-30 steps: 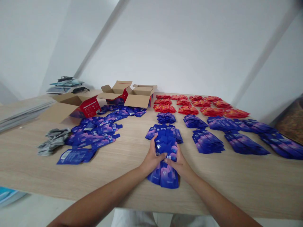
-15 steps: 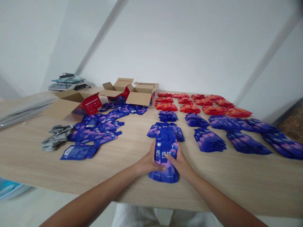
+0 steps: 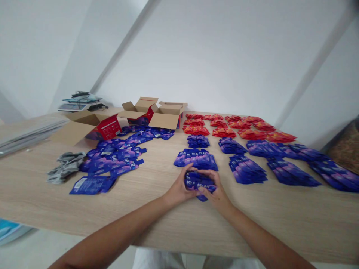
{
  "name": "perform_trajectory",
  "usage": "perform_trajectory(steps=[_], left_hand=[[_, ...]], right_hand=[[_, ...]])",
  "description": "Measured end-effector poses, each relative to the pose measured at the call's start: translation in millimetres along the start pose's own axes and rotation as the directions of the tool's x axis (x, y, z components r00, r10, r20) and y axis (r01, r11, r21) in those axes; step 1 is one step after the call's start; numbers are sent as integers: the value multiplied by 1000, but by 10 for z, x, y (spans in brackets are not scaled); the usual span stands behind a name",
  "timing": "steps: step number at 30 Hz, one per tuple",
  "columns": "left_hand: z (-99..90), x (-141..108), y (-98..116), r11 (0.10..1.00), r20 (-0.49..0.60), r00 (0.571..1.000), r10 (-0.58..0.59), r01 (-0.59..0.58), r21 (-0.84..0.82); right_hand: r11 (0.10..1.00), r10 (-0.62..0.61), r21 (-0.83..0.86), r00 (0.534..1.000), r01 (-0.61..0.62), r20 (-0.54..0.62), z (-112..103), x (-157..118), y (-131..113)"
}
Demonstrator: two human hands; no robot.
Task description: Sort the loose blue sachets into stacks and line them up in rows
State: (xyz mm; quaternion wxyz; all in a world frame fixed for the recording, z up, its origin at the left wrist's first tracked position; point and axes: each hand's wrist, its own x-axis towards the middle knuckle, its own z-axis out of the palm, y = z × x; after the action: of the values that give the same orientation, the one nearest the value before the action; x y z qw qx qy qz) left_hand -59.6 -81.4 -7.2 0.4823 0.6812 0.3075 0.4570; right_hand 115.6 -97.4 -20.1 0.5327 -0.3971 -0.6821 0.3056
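A small stack of blue pouches is gripped between both hands above the front middle of the table. My left hand wraps round its left side, and my right hand closes on its right side with the thumb across the front. The stack looks tilted, with its lower end partly hidden by the fingers. Just behind the hands lies a fanned row of blue pouches. More fanned blue bundles lie to the right. Loose blue pouches form a heap on the left.
Open cardboard boxes stand behind the heap. A grey cloth lies at the left beside a single blue pouch. Bundles of red pouches fill the back right of the wooden table. A scale sits at the back left.
The held stack has been tipped, so its printed front looks shorter. Both hands have shifted, with their fingers now curled over its top. The fanned row behind is less covered, and the view has shifted slightly.
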Motion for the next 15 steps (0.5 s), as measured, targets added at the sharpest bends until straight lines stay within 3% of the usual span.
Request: perform_trajectory(steps=[3,6,9,12,15], left_hand=[[-8,-10,-135,997,23,999,-49,50,-51],[19,12,-160,996,7,998,-65,65,-68],[94,41,-133,987,-14,995,-102,99,-125],[193,50,-45,971,-24,987,-158,151,-187],[258,61,89,977,-35,990,-137,129,-172]], right_hand=[[1000,-9,28,998,8,55,36,3,60],[1000,11,28,999,-12,33,59,38,70],[997,69,-24,994,-72,-88,55,65,56],[984,166,-30,957,-178,-238,28,70,9],[978,199,1,924,-210,-327,-12,84,-77]])
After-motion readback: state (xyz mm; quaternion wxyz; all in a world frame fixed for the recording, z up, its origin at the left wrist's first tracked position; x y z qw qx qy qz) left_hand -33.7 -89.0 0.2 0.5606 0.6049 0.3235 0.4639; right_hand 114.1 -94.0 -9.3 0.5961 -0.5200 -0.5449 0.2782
